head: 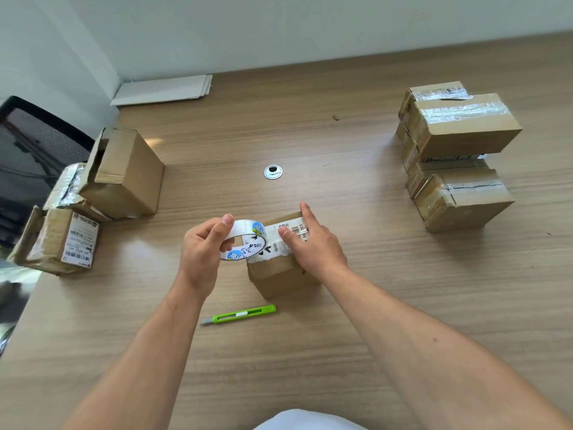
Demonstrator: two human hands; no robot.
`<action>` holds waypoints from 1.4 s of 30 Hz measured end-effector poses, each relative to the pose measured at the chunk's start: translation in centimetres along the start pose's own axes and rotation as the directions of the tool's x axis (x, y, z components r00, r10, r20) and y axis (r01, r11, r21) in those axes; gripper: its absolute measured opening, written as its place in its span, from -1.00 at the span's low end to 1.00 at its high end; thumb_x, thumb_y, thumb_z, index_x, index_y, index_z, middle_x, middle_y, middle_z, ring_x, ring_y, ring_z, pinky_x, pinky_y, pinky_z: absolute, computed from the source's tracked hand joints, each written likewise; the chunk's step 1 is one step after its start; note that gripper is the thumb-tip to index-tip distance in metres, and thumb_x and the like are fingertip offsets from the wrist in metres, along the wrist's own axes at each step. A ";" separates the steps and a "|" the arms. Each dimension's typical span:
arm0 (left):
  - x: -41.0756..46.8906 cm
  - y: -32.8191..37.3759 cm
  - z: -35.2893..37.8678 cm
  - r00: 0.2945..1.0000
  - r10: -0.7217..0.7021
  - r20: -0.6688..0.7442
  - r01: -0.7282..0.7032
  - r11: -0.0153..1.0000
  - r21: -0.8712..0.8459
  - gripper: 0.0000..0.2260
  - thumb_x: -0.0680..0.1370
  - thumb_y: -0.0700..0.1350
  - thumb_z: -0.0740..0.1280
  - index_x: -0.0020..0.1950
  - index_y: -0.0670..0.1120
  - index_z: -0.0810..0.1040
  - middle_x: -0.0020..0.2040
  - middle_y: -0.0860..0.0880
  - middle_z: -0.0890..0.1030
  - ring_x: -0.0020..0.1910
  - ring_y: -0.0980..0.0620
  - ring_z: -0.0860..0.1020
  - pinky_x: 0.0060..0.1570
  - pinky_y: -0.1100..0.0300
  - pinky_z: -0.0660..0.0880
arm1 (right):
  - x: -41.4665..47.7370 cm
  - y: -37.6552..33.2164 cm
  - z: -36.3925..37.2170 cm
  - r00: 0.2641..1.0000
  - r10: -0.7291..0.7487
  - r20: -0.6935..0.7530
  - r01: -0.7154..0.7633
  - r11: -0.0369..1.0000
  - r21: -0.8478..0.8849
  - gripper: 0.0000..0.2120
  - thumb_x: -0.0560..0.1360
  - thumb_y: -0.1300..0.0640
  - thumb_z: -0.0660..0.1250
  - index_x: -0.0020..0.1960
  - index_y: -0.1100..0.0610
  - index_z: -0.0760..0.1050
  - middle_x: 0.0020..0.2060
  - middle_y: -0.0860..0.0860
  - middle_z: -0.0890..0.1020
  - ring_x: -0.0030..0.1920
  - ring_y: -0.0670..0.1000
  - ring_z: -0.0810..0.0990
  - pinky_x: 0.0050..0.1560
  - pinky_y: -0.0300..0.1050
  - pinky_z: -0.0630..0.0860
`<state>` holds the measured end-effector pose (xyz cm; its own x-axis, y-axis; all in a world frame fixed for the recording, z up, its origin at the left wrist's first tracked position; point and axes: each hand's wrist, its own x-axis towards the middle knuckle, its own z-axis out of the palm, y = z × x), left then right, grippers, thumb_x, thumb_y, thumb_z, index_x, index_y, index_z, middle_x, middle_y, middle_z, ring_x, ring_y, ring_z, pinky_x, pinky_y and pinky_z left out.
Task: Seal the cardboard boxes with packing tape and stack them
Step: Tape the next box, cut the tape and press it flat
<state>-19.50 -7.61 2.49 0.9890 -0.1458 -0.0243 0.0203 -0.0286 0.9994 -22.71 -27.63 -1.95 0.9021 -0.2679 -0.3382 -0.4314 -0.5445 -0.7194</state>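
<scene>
Entry: one view, head camera, wide-angle, worn on your head.
Position: above the near edge of the worktop.
Facing: forward and steeply down.
Range: close. Your forearms enter from the bottom of the frame, with left hand and right hand at centre.
Limits: wall across the top, chair at the left edge.

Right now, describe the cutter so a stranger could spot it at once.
On the wooden table, find the small box at the centre front. The cutter lies flat just off its near corner, apart from it. It alone is bright green among brown cardboard.
</scene>
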 end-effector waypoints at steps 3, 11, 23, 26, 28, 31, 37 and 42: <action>-0.3 -0.6 -0.3 0.999 -0.041 -0.016 0.040 0.998 -0.045 -0.46 0.40 0.31 0.47 -0.39 -0.11 0.39 -0.42 0.01 0.31 -0.34 0.01 0.27 -0.21 0.08 0.27 | 0.0 0.0 0.1 1.000 0.005 -0.020 -0.005 1.000 -0.020 -0.27 0.52 -0.42 0.19 0.58 -0.35 -0.04 0.30 0.01 0.53 0.33 0.12 0.47 0.22 0.12 0.49; -0.3 -0.2 -0.4 1.000 -0.004 -0.009 0.004 0.999 0.042 -0.48 0.46 0.16 0.40 -0.42 -0.16 0.25 -0.45 0.04 0.24 -0.39 0.05 0.21 -0.11 -0.05 0.27 | 0.0 0.1 0.2 1.000 0.002 -0.021 -0.003 0.999 -0.049 -0.30 0.53 -0.41 0.18 0.58 -0.35 -0.02 0.25 0.04 0.54 0.31 0.14 0.47 0.17 0.12 0.50; -1.5 -1.8 -3.6 0.993 -0.004 -0.119 0.040 0.953 0.301 -0.36 0.40 0.22 0.42 -0.36 -0.30 0.21 -0.35 -0.11 0.18 -0.30 -0.11 0.15 -0.30 -0.02 0.08 | 0.2 0.2 0.2 1.000 0.005 -0.022 -0.005 0.999 -0.032 -0.30 0.53 -0.40 0.20 0.57 -0.34 -0.01 0.28 0.03 0.53 0.32 0.13 0.47 0.22 0.12 0.49; -1.6 -1.8 -3.6 0.992 -0.001 -0.126 0.039 0.954 0.296 -0.37 0.41 0.22 0.42 -0.36 -0.29 0.21 -0.35 -0.11 0.17 -0.30 -0.10 0.14 -0.31 0.01 0.09 | 0.3 0.3 0.1 1.000 0.010 -0.010 -0.010 0.999 -0.032 -0.29 0.52 -0.41 0.20 0.57 -0.33 -0.02 0.31 0.01 0.53 0.33 0.13 0.46 0.26 0.15 0.48; -1.5 -1.9 -3.7 0.992 0.002 -0.124 0.034 0.957 0.290 -0.38 0.41 0.20 0.42 -0.37 -0.26 0.19 -0.36 -0.09 0.15 -0.32 -0.08 0.13 -0.34 0.04 0.08 | 0.2 0.3 0.0 1.000 0.012 -0.010 -0.012 1.000 -0.029 -0.28 0.52 -0.43 0.20 0.57 -0.34 -0.01 0.31 0.00 0.53 0.33 0.13 0.47 0.26 0.14 0.48; -1.4 -2.0 -3.7 0.992 0.011 -0.125 0.028 0.951 0.307 -0.39 0.41 0.20 0.42 -0.37 -0.24 0.17 -0.37 -0.08 0.14 -0.34 -0.05 0.12 -0.37 0.06 0.07 | 0.2 0.4 0.0 1.000 0.013 -0.004 -0.014 1.000 -0.007 -0.29 0.50 -0.45 0.20 0.55 -0.36 0.01 0.26 -0.02 0.56 0.29 0.13 0.50 0.25 0.13 0.50; -1.5 -2.7 -3.7 0.991 -0.009 -0.131 0.050 0.947 0.318 -0.38 0.38 0.22 0.42 -0.37 -0.24 0.18 -0.38 -0.07 0.15 -0.36 0.00 0.14 -0.40 0.13 0.09 | 0.3 0.6 0.0 1.000 -0.016 -0.006 0.017 0.998 0.054 -0.30 0.51 -0.41 0.24 0.56 -0.31 0.07 0.19 0.00 0.60 0.27 0.13 0.50 0.28 0.09 0.48; -1.8 -3.6 -3.3 0.976 -0.124 -0.179 0.157 0.971 0.183 -0.33 0.37 0.24 0.44 -0.28 -0.40 0.32 -0.30 -0.12 0.22 -0.24 -0.12 0.18 -0.20 0.02 0.20 | 0.2 0.8 -0.1 1.000 -0.018 -0.008 0.018 0.993 0.113 -0.33 0.51 -0.37 0.29 0.54 -0.31 0.13 0.18 0.00 0.59 0.26 0.13 0.50 0.26 0.02 0.51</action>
<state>-20.83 -3.95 -0.96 0.9890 0.0384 -0.1429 0.1479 -0.2311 0.9616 -22.82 -28.21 -2.51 0.9095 -0.2647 -0.3205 -0.4109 -0.4557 -0.7897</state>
